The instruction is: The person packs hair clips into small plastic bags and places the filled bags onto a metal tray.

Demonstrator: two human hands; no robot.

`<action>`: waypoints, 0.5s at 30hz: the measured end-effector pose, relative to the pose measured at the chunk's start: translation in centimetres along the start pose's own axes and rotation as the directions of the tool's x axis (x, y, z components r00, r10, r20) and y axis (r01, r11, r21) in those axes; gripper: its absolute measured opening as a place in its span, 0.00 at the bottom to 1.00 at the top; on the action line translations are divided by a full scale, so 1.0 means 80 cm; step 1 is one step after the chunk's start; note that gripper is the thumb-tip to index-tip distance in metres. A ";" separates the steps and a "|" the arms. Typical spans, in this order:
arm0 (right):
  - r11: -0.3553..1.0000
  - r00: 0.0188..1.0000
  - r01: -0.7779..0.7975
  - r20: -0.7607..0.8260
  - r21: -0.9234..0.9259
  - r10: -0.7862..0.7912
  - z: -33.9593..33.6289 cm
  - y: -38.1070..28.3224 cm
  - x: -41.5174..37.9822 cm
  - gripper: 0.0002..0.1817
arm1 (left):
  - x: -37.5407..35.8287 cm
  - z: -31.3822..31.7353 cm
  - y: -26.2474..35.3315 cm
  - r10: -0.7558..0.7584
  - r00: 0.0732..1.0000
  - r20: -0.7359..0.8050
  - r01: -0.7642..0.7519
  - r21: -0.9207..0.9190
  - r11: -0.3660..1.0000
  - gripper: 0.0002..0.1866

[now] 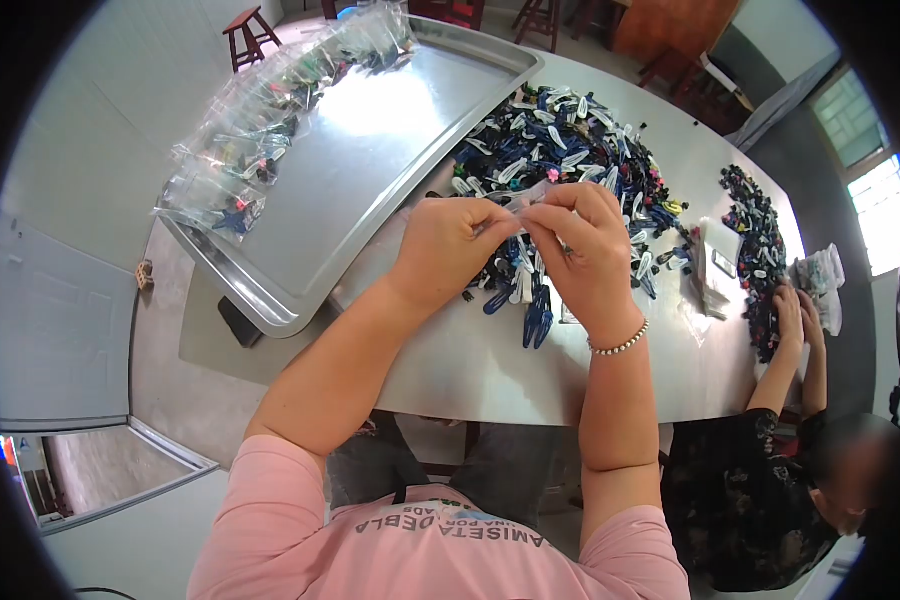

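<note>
My left hand [448, 245] and my right hand [585, 245] meet over the table's near middle, fingertips almost touching. Both pinch a small clear plastic bag [523, 199], partly hidden by the fingers. Just beyond them spreads a big heap of hair clips [560, 140], mostly navy, black and white, with a few coloured pieces. Several dark blue snap clips [538, 318] lie right below my fingers. A beaded bracelet [620, 347] circles my right wrist.
A metal tray [370, 150] at left carries a row of filled clear bags [260, 130]. A stack of flat plastic bags [715, 265] lies to the right. Another person's hands [795, 312] touch a second clip pile [755, 225] at the table's right end.
</note>
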State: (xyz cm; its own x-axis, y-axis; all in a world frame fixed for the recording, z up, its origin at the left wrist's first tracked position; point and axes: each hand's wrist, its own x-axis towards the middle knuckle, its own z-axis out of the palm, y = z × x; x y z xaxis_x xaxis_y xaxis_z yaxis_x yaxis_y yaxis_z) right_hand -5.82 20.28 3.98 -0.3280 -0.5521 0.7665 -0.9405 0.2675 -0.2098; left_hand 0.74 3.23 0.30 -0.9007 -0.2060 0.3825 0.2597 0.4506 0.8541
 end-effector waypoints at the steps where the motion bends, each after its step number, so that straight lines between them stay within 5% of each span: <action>1: 1.000 1.000 -0.005 0.000 0.009 0.005 -0.001 -0.002 0.000 0.12 | -0.001 0.000 0.002 -0.018 1.000 -0.004 0.018 -0.040 0.999 0.09; 8: 0.998 0.999 0.018 -0.042 0.066 -0.015 -0.001 -0.019 0.004 0.10 | 0.001 -0.007 0.010 -0.016 0.996 0.083 0.028 -0.140 0.990 0.09; 10: 0.979 0.986 -0.164 0.026 0.123 0.162 0.000 -0.023 -0.003 0.09 | 0.002 -0.008 0.012 -0.076 0.980 0.182 0.110 -0.180 0.978 0.11; 13: 0.954 0.964 -0.255 0.118 0.157 0.239 -0.001 -0.030 -0.001 0.08 | 0.001 -0.002 0.002 -0.033 0.977 0.212 0.098 -0.308 0.946 0.12; 15: 0.954 0.967 -0.235 0.146 0.189 0.209 0.001 -0.021 -0.006 0.08 | 0.003 -0.004 0.002 -0.029 0.973 0.228 0.081 -0.222 0.972 0.13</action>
State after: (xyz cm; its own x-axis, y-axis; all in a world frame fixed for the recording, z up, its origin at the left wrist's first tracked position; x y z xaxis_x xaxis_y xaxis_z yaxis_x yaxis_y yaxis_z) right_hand -4.13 19.99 3.91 -0.5266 -0.5936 0.6085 -0.8367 0.2353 -0.4945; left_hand 0.71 2.98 0.62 -0.9635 -0.0151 0.2672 0.2568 0.2279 0.9392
